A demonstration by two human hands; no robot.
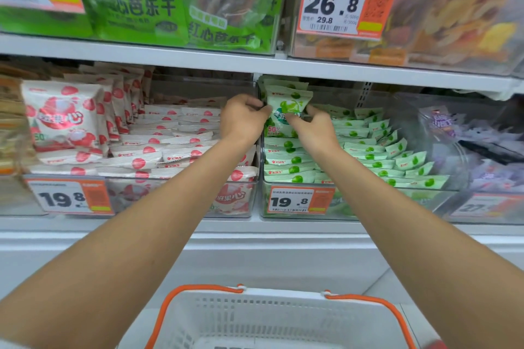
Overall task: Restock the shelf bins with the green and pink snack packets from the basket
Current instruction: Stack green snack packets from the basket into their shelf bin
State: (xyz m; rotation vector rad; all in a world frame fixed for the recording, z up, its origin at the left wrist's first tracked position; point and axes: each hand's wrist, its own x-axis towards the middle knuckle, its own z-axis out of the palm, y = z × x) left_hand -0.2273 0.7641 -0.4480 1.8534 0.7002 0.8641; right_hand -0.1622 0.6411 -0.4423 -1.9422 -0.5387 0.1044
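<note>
At the middle shelf, left rear corner of the green bin (368,205): both hands are on one large green packet (286,110), which stands upright against the bin's left wall. Left hand (243,119) pinches its left edge. Right hand (314,129) grips its lower right corner, fingers curled. Packet is white and green, glossy, slightly puffed, with a fruit print and a "50%" mark low on the front.

Progress, by my reckoning: late. Pink bin (170,197) and green bin both look well stocked, small sachets (368,147) laid in rows. Basket (255,317) below shows no packets in the visible part; its floor is mostly out of view.
</note>
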